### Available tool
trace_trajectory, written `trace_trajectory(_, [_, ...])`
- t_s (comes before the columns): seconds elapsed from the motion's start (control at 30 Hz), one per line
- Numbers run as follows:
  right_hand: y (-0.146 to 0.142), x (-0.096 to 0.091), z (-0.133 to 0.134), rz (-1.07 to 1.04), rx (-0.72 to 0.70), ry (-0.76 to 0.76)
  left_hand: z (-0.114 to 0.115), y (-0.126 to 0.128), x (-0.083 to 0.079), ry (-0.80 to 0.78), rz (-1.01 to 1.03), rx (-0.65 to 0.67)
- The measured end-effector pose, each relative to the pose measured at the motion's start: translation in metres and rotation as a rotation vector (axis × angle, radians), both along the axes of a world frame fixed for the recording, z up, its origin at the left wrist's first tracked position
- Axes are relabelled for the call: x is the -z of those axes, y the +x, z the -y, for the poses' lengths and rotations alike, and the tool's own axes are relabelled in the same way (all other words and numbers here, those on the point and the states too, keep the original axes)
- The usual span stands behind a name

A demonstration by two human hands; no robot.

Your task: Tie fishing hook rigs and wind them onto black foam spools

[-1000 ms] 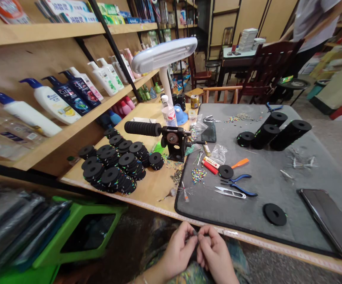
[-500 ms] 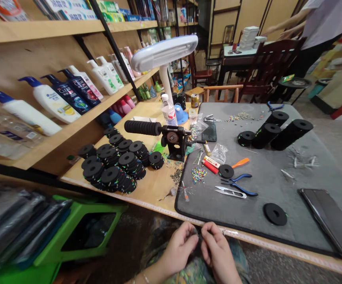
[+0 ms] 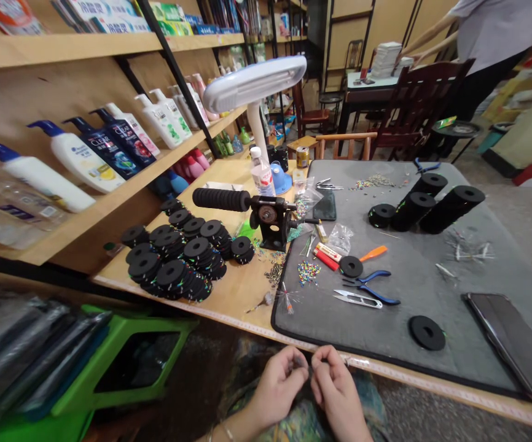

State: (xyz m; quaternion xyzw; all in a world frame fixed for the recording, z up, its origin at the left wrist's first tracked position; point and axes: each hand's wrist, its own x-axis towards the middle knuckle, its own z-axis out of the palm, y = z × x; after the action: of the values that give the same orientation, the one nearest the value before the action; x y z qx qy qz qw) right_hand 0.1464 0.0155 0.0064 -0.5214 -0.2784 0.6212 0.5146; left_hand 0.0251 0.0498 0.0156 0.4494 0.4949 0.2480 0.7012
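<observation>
Both hands are close together over my lap, just below the table's near edge. My left hand (image 3: 281,382) is closed, thumb against curled fingers. My right hand (image 3: 335,383) pinches beside it, fingertips nearly touching the left ones. Whatever they hold is too small or hidden to make out. On the grey mat (image 3: 404,325) beyond them lie a black foam ring (image 3: 416,331), silver thread snips (image 3: 357,299), blue-handled pliers (image 3: 376,288), another foam ring (image 3: 351,266) and a pile of small coloured beads (image 3: 308,272).
Stacked foam rings (image 3: 171,273) fill the table's left part, beside a black winding device (image 3: 273,218) and a desk lamp (image 3: 254,86). Taller foam stacks (image 3: 453,209) and a phone (image 3: 512,337) are at right. A person (image 3: 496,37) stands by the far table.
My hands stay nearly in place, with only a slight shift of the fingers. In the background, the person has moved left and reaches toward the white stack on the far table.
</observation>
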Motion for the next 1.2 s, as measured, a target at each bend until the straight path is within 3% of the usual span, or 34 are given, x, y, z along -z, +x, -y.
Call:
trace_trajectory(0.3, [-0.0005,0.0026,0.0004,-0.037,0.030,-0.005,-0.0019,0.0007,-0.0051,-0.110,0.154,-0.033])
trace_trajectory(0.6, [-0.0008,-0.0025,-0.0001,-0.011,0.048,-0.008,-0.0013,0.0002,-0.0052,-0.119,0.155,-0.038])
trace_trajectory(0.8, [-0.0009,-0.0005,0.0006,0.008,0.034,0.004,-0.0020,-0.0002,-0.0035,-0.065,0.095,-0.028])
trace_trajectory(1.0, [-0.0017,0.0027,0.0020,0.042,0.004,0.021,-0.0034,0.0005,-0.0069,0.111,-0.068,-0.039])
trace_trajectory(1.2, [0.0047,0.0001,-0.0016,0.132,-0.032,0.048,-0.0027,-0.0005,-0.0095,0.114,-0.109,-0.046])
